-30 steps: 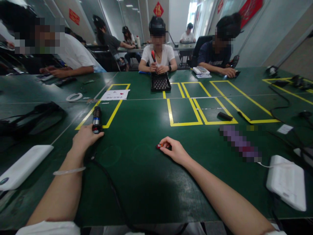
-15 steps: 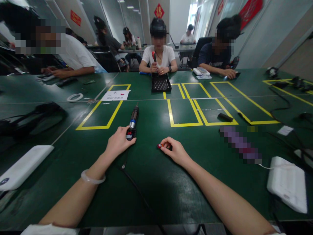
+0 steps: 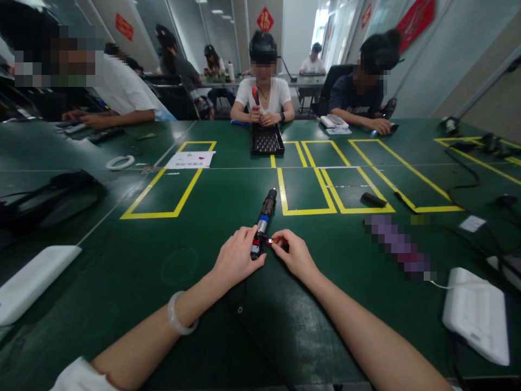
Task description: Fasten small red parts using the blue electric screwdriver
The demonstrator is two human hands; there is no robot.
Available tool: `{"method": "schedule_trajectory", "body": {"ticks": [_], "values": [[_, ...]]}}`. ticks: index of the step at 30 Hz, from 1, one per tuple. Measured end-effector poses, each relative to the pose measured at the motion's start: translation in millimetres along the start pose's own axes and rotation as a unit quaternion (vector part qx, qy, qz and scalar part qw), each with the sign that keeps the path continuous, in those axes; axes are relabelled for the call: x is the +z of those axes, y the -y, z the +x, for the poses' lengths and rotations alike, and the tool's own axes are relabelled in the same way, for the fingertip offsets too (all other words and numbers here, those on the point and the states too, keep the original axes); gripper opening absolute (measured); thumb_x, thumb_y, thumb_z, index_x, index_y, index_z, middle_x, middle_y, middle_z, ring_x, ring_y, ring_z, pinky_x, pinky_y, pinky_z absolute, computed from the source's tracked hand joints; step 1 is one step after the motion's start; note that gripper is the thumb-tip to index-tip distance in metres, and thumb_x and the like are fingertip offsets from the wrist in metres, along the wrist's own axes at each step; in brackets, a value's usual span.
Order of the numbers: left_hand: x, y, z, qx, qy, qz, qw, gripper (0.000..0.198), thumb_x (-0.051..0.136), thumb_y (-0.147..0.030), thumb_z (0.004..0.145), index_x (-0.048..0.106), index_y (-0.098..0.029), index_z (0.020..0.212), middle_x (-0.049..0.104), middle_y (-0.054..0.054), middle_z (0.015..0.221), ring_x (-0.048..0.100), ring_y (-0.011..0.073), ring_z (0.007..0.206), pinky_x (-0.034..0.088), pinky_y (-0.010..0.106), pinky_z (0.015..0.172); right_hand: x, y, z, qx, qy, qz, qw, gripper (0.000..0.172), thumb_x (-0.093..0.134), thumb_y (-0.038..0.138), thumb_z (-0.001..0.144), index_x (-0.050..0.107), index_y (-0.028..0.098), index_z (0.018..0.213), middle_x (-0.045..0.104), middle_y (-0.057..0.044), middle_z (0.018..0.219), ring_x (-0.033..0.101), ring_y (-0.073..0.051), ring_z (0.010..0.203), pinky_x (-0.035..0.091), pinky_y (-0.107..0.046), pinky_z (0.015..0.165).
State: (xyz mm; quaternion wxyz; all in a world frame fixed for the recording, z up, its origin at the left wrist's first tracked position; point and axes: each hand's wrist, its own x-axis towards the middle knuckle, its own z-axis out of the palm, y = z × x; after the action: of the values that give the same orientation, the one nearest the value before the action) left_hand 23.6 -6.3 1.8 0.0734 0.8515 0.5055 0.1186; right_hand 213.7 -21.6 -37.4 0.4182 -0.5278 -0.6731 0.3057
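My left hand (image 3: 238, 259) grips the near end of a corded electric screwdriver (image 3: 264, 218), a black tool with a blue band that points away from me across the green table (image 3: 211, 304). My right hand (image 3: 295, 254) pinches a small red and black part (image 3: 272, 241) right beside the tool's near end; the two hands almost meet. The tool's black cable (image 3: 260, 347) trails back toward me between my forearms.
Yellow tape rectangles (image 3: 309, 187) mark the table ahead. A white box (image 3: 476, 314) lies at the right, another white box (image 3: 32, 279) at the left, a black bag (image 3: 49, 198) further left. A black tray (image 3: 266, 140) sits before a seated person opposite. Other people sit around.
My left hand has carried the screwdriver from the left side rightward to the middle, up against my right hand. My right hand has stayed nearly in place with the small part.
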Motion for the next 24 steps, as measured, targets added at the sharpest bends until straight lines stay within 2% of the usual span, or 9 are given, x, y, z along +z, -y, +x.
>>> {"method": "schedule_trajectory", "body": {"ticks": [7,13,20,24], "values": [[5.9,1.5,-0.8,-0.002,-0.012,-0.051,0.999,0.067,0.060,-0.041,0.080,0.037,-0.024,0.141,0.052,0.011,0.125,0.054,0.0284,0.113,0.051,0.040,0.090,-1.2,-0.3,3.9,0.003,0.004,-0.011,1.000,0.007,0.060,0.017,0.086,0.060,0.020,0.093,0.064,-0.002,0.085,0.060,-0.017,0.075,0.046,-0.030,0.073],[9.4,2.9,-1.5,-0.004,-0.024,-0.068,0.997,0.068,0.061,-0.041,0.079,0.038,-0.024,0.142,0.051,0.013,0.127,0.053,0.0296,0.113,0.050,0.043,0.092,-0.5,0.9,4.0,-0.019,0.009,-0.047,0.999,0.010,0.060,0.016,0.086,0.059,0.021,0.095,0.061,-0.004,0.087,0.059,-0.019,0.080,0.046,-0.032,0.076],[10.3,2.9,-0.7,-0.015,-0.018,-0.089,0.996,0.069,0.060,-0.041,0.080,0.038,-0.022,0.143,0.050,0.013,0.128,0.053,0.0304,0.114,0.048,0.044,0.096,-3.6,3.1,5.7,-0.029,0.024,0.013,0.999,0.011,0.061,0.014,0.085,0.060,0.020,0.094,0.059,-0.002,0.086,0.059,-0.016,0.077,0.046,-0.029,0.073],[9.8,2.8,0.2,-0.029,-0.005,-0.094,0.995,0.069,0.060,-0.041,0.080,0.039,-0.021,0.143,0.050,0.015,0.129,0.053,0.0306,0.113,0.048,0.046,0.095,-5.1,6.7,6.5,-0.016,0.030,-0.006,0.999,0.012,0.060,0.013,0.086,0.060,0.021,0.095,0.059,-0.002,0.086,0.059,-0.017,0.079,0.045,-0.030,0.075]]}}
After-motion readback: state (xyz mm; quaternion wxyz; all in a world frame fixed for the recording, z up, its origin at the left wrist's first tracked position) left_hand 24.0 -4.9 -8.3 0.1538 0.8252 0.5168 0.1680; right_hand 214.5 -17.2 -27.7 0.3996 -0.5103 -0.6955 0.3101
